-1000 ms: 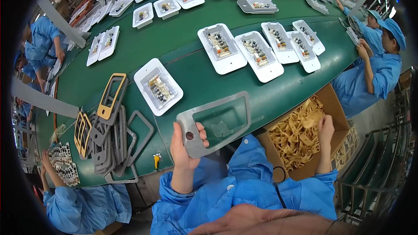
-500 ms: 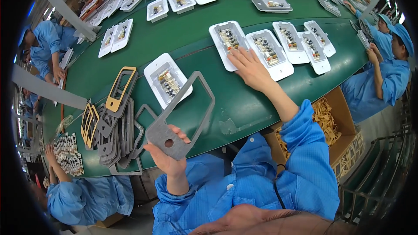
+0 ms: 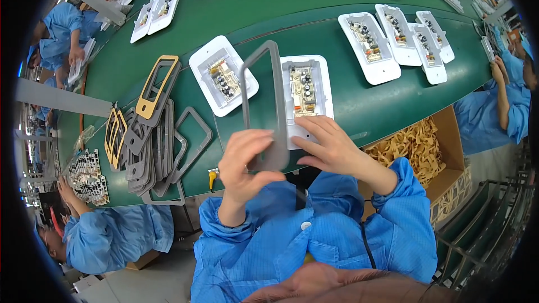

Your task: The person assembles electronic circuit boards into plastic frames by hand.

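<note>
My left hand (image 3: pixel 242 163) is closed on a grey gasket (image 3: pixel 281 98), a flat frame with a large opening, held upright and slightly blurred. Just behind it on the bench lies a white plastic housing (image 3: pixel 327 87) with a circuit board inside; the gasket hides part of its left edge. My right hand (image 3: pixel 337 148) grips this housing's near end, some fingers reaching in by the board and others at the near rim. Left of the gasket lies another white housing (image 3: pixel 205 59) with its own board.
Grey and yellow-faced gaskets (image 3: pixel 151 151) are piled at the left. Several filled housings (image 3: pixel 387 73) stand at the right. A yellow-handled tool (image 3: pixel 213 179) lies by the bench edge. A carton of tan strips (image 3: pixel 418 151) stands near my right arm. Co-workers sit on both sides.
My right hand has drawn one housing from the right group toward me, beside the gasket. My left hand has turned the gasket more upright and shifted it right. The view has shifted.
</note>
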Tool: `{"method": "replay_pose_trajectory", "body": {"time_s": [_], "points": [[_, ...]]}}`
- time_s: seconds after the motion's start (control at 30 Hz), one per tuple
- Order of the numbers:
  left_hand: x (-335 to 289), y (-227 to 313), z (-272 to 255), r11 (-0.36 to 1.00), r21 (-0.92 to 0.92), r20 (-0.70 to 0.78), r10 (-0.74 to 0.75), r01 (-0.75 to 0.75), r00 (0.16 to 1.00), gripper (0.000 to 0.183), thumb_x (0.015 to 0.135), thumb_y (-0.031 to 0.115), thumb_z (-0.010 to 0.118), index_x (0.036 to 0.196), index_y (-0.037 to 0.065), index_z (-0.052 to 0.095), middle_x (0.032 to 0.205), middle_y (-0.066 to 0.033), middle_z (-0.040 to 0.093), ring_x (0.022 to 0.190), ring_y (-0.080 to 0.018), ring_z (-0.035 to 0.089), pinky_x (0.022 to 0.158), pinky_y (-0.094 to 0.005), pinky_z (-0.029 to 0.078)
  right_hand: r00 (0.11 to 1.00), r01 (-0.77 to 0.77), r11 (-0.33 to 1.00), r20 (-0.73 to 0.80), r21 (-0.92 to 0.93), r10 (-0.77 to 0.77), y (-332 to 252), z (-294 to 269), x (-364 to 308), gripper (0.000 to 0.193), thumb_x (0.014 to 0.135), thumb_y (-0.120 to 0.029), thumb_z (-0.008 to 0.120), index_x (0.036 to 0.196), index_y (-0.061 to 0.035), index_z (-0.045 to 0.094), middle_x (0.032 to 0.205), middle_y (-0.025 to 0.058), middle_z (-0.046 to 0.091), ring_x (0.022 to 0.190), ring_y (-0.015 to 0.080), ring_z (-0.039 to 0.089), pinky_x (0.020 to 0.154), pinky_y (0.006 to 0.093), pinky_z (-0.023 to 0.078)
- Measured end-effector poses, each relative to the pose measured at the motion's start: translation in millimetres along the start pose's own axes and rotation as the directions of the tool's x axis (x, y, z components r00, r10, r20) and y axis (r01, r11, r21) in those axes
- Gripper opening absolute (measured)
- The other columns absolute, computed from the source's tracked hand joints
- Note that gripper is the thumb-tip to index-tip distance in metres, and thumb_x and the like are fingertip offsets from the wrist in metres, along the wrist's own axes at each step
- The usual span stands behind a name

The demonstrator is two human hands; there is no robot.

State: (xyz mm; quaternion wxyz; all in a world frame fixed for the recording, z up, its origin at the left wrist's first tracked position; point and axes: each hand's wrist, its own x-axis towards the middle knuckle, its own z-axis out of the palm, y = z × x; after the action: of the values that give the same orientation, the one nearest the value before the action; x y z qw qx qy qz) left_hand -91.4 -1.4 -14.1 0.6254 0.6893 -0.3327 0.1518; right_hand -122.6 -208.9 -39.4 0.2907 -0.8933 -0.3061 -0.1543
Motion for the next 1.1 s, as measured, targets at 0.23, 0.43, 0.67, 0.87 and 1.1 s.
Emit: {"method": "replay_pose_trajectory", "body": {"time_s": [0.23, 0.43, 0.67, 0.87, 1.1], "points": [[3.1, -3.5, 20.2, 0.941, 0.311, 0.275, 0.043, -0.131, 0.960, 0.050, 0.052, 0.024, 0.079, 0.092, 0.000, 0.060, 0.095, -0.0127, 0.060, 0.085, -0.0280, 0.057, 0.071, -0.0351, 0.045, 0.758, -0.453, 0.730, -0.208, 0.512, 0.617, 50.4, -32.6, 24.0, 0.023, 0.075, -0.011, 0.064, 0.095, -0.0016, 0.055, 0.089, 0.0049, 0.055, 0.076, 0.0111, 0.051, 0.067, 0.0236, 0.043], [6.4, -9.6, 35.1, 0.926, 0.352, 0.363, 0.002, -0.139, 0.932, 0.050, 0.051, 0.023, 0.078, 0.092, 0.001, 0.061, 0.095, -0.0103, 0.061, 0.086, -0.0266, 0.056, 0.072, -0.0342, 0.045, 0.669, -0.568, 0.422, 0.098, 0.706, 0.737, 87.0, -28.5, 54.8, 0.019, 0.081, -0.020, 0.062, 0.090, -0.0042, 0.056, 0.069, -0.0037, 0.052, 0.055, 0.0014, 0.038, 0.045, 0.0164, 0.029], [10.6, -11.9, 42.3, 0.920, 0.361, 0.397, -0.007, -0.149, 0.918, 0.051, 0.051, 0.023, 0.078, 0.093, 0.002, 0.060, 0.093, -0.0096, 0.061, 0.085, -0.0259, 0.056, 0.072, -0.0339, 0.045, 0.664, -0.526, 0.384, 0.085, 0.759, 0.743, 95.1, -26.7, 51.9, 0.017, 0.081, -0.017, 0.060, 0.083, -0.0003, 0.058, 0.072, 0.0008, 0.057, 0.065, 0.0052, 0.048, 0.060, 0.0200, 0.040], [14.2, -13.7, 49.4, 0.904, 0.395, 0.375, 0.001, -0.161, 0.927, 0.049, 0.057, 0.025, 0.075, 0.098, 0.003, 0.058, 0.096, -0.0082, 0.059, 0.085, -0.0251, 0.056, 0.072, -0.0342, 0.044, 0.621, -0.560, 0.417, 0.029, 0.716, 0.783, 105.1, -22.0, 52.8, 0.017, 0.082, -0.017, 0.058, 0.081, -0.0003, 0.057, 0.068, 0.0000, 0.054, 0.061, 0.0051, 0.045, 0.055, 0.0202, 0.037], [16.7, -11.9, 52.2, 0.887, 0.430, 0.380, -0.010, -0.168, 0.925, 0.048, 0.058, 0.026, 0.075, 0.098, 0.004, 0.057, 0.095, -0.0082, 0.059, 0.086, -0.0251, 0.056, 0.072, -0.0338, 0.044, 0.657, -0.533, 0.487, -0.025, 0.692, 0.754, 113.0, -15.1, 52.1, 0.016, 0.083, -0.020, 0.059, 0.081, -0.0051, 0.056, 0.064, -0.0045, 0.048, 0.053, 0.0014, 0.039, 0.043, 0.0159, 0.030]]}}
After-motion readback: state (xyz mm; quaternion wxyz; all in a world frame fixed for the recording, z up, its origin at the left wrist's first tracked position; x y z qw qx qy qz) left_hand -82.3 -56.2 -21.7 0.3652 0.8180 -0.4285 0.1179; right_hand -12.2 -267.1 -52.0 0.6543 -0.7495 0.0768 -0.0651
